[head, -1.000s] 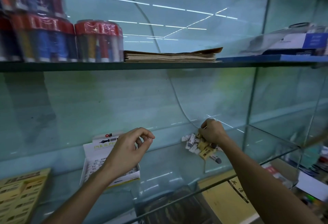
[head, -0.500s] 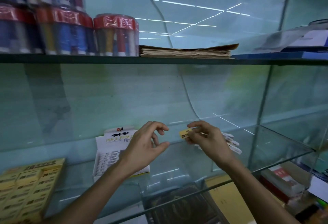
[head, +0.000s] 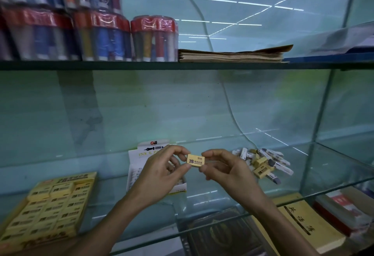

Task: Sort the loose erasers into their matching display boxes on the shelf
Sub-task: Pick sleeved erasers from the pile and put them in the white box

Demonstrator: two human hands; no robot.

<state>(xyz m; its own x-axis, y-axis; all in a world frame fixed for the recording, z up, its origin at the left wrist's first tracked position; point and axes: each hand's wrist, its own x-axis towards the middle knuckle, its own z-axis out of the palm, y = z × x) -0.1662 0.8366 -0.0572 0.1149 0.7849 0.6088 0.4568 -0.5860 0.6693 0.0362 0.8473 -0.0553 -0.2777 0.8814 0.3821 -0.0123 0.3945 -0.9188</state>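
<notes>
A yellow 2B eraser [head: 196, 160] is pinched between my left hand [head: 162, 176] and my right hand [head: 224, 171], above the middle of the glass shelf [head: 303, 178]. Fingertips of both hands touch its ends. A pile of loose erasers [head: 263, 162], yellow ones and white-and-grey ones, lies on the shelf to the right of my right hand. A white display box [head: 139, 166] of ink-and-pencil erasers stands behind my left hand, partly hidden by it. A yellow display box [head: 50, 205] filled with 2B erasers lies at the shelf's left end.
On the shelf above stand wrapped tubs of coloured tubes [head: 153, 39] and a stack of brown paper [head: 232, 55]. Under the glass shelf lie a dark book [head: 220, 235], a yellow notebook [head: 303, 223] and a red-edged box [head: 340, 211]. A glass side wall [head: 344, 134] closes the right.
My right hand picked a yellow eraser out of the pile and carried it left to the middle. My left hand rose from the white box and now grips the eraser's other end.
</notes>
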